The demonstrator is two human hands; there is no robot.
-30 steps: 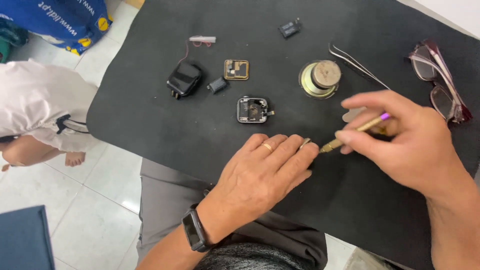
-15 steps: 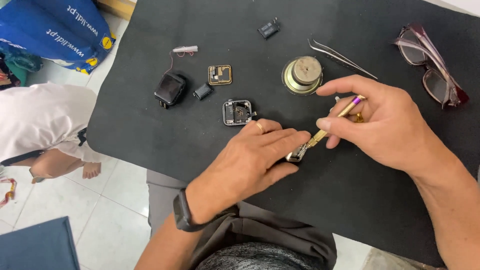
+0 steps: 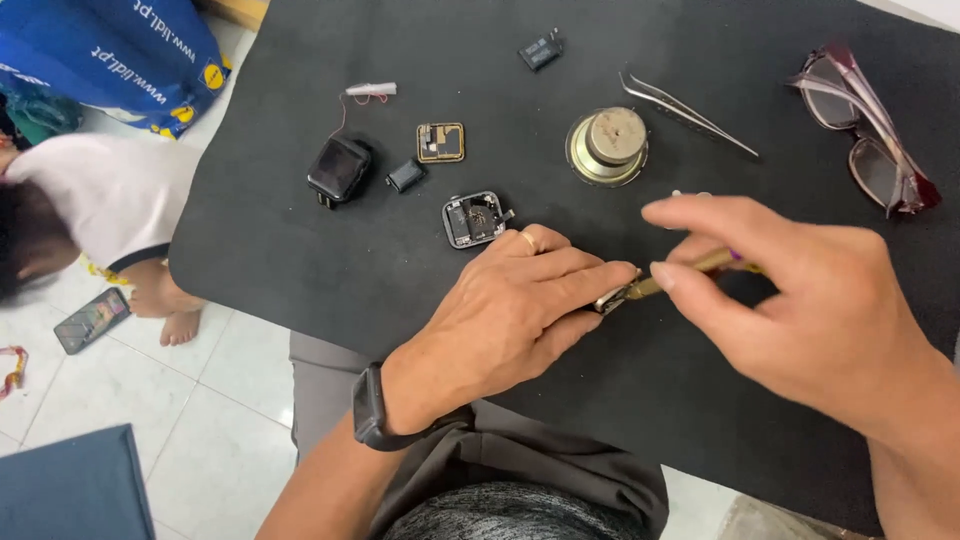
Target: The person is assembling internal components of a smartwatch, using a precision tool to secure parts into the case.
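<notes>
on the black bench (image 3: 300, 250) our left hand (image 3: 510, 310) lies palm down, pinning a small metal part (image 3: 610, 300); right hand (image 3: 800, 300) pinches a brass tool (image 3: 690, 272), long axis near level, tip pointing left into the part.

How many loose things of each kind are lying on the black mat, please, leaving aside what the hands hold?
Small black parts: 3 – square screen module, little block, small piece
Open watch case: 1
Gold-edged square board: 1
Round brass stand: 1
Tweezers: 1
Glasses: 1
Total: 8
</notes>
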